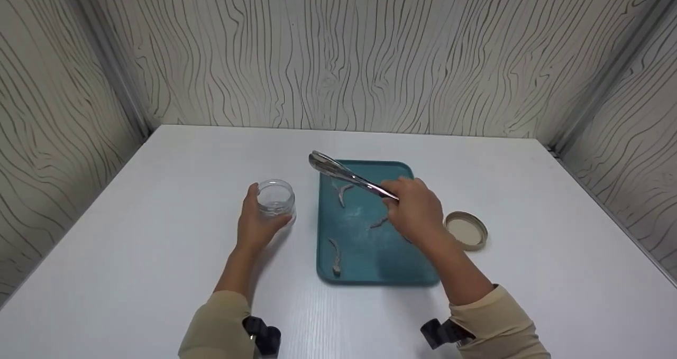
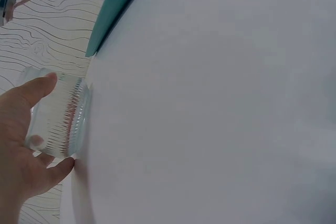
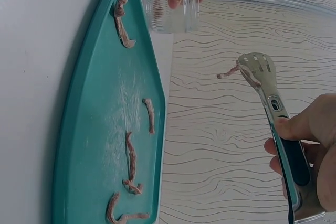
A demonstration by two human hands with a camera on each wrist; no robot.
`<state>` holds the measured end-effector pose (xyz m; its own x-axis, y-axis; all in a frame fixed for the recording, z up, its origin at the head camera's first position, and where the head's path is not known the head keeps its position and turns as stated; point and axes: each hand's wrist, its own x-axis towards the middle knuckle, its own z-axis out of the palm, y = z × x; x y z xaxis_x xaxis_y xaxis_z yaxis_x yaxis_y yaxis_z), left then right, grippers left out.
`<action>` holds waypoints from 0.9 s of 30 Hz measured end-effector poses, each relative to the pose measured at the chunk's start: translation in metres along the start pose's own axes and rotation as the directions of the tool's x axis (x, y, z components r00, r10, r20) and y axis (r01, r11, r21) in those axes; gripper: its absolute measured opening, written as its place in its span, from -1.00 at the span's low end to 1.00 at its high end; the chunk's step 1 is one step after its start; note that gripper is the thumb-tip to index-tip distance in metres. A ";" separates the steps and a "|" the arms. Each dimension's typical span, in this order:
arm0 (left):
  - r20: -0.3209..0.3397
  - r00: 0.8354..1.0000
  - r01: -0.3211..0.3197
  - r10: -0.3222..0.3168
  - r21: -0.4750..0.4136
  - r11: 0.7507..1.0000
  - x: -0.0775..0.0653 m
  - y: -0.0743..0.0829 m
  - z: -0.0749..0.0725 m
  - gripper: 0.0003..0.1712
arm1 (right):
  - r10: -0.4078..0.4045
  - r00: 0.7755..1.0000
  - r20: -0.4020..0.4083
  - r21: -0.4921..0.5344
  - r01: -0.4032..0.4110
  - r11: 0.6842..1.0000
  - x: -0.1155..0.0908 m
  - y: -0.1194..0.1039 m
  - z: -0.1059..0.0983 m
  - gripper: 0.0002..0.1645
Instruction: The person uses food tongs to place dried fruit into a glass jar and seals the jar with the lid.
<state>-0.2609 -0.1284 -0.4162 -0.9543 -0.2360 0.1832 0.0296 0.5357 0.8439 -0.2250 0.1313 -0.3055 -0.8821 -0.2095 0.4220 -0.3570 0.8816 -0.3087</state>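
My left hand (image 1: 256, 228) holds a clear ribbed jar (image 1: 277, 199) on the table, left of a teal tray (image 1: 365, 266). The jar's mouth is uncovered, and a reddish tint shows through its ribs near the base in the left wrist view (image 2: 69, 116). Metal tongs (image 1: 351, 177) are gripped in my right hand (image 1: 415, 206) above the tray, their slotted tips pointing left toward the jar. Between those tips hangs a thin brownish-pink dried strip (image 3: 229, 72), best seen in the right wrist view. Several similar strips (image 3: 131, 156) lie spread over the tray.
A round lid (image 1: 466, 231) lies inside-up to the right of the tray, partly behind my right forearm. The white table (image 1: 132, 232) meets wood-patterned panels (image 1: 328, 57) at the back and sides.
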 end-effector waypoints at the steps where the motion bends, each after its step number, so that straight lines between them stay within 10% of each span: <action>1: -0.001 1.000 0.001 -0.001 -0.002 1.000 0.000 0.000 0.000 0.07 | -0.003 1.000 0.000 -0.001 0.003 1.000 0.000 -0.002 0.001 -0.73; 27: 0.002 1.000 -0.029 0.029 0.013 0.999 0.002 -0.003 0.000 0.05 | -0.024 1.000 0.010 0.009 0.024 1.000 0.017 -0.050 0.031 -0.79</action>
<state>-0.2624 -0.1304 -0.4183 -0.9536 -0.2185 0.2070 0.0536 0.5533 0.8312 -0.2311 0.0703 -0.3090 -0.8761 -0.2350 0.4209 -0.3811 0.8724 -0.3062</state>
